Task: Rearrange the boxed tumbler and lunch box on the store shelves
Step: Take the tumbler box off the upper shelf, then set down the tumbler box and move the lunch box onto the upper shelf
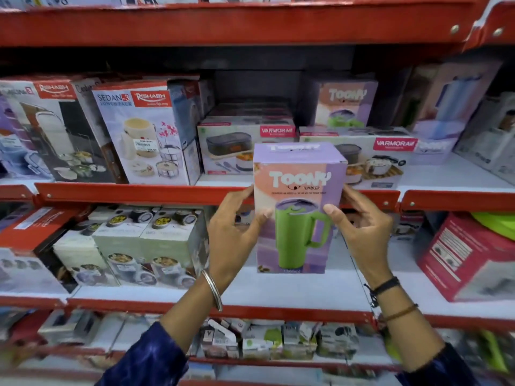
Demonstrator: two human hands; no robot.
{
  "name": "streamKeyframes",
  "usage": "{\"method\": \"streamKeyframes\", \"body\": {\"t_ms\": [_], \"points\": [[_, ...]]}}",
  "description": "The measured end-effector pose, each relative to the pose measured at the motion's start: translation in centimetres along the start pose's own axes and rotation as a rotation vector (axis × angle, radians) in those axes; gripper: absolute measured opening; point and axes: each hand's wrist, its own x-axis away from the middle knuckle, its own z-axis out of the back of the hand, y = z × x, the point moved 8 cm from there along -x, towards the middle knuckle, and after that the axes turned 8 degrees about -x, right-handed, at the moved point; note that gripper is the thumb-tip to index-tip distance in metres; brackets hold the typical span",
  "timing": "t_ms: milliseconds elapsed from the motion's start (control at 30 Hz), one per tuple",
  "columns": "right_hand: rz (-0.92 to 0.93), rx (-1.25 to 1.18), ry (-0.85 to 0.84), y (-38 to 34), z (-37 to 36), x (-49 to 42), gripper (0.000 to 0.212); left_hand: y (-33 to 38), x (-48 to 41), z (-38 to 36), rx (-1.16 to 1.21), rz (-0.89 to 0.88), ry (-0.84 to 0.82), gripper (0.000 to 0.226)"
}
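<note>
A purple and pink boxed tumbler (pixel 298 210) with a green mug pictured on its front is held upright in mid-air before the red shelves. My left hand (pixel 232 232) grips its left side and my right hand (pixel 362 232) grips its right side. Behind it, on the upper shelf, lie two flat Varmora lunch box cartons (pixel 228 146) (pixel 384 160). A second boxed tumbler of the same kind (pixel 345 105) stands on top of the right carton.
Tall Rishabh lunch pack boxes (pixel 142 132) stand on the upper shelf at left. The lower shelf (pixel 278 291) holds stacked container boxes (pixel 139 246) at left and a red box (pixel 468 257) at right. Red shelf edges (pixel 139 193) run across the view.
</note>
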Motion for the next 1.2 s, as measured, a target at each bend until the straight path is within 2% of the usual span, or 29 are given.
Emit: {"method": "streamKeyframes", "body": {"t_ms": [300,533,767,1000,1033,1100,1200], "points": [[-0.272,0.123,-0.118,10.4,2.7,6.7,0.046,-5.6,7.5,-7.0,-0.045,0.124,-0.258,0.039],[-0.384,0.130,-0.189,17.1,2.4,8.8,0.035,-10.3,10.8,-12.1,-0.011,0.265,-0.351,0.036],[-0.405,0.200,-0.208,21.2,1.5,8.6,0.025,-13.3,10.8,-15.3,-0.031,0.317,-0.368,0.038],[-0.408,0.219,-0.208,22.4,1.2,9.3,0.026,-14.2,11.3,-16.0,-0.068,0.340,-0.407,0.045],[-0.406,0.229,-0.205,22.3,1.3,9.2,0.027,-13.9,11.3,-15.5,-0.090,0.333,-0.393,0.042],[-0.415,0.202,-0.138,21.8,2.0,9.0,0.028,-12.5,10.9,-13.8,-0.188,0.296,-0.256,0.038],[-0.445,0.083,0.104,19.4,4.1,7.7,0.025,-9.7,9.6,-11.7,-0.146,0.232,-0.056,0.038]]}}
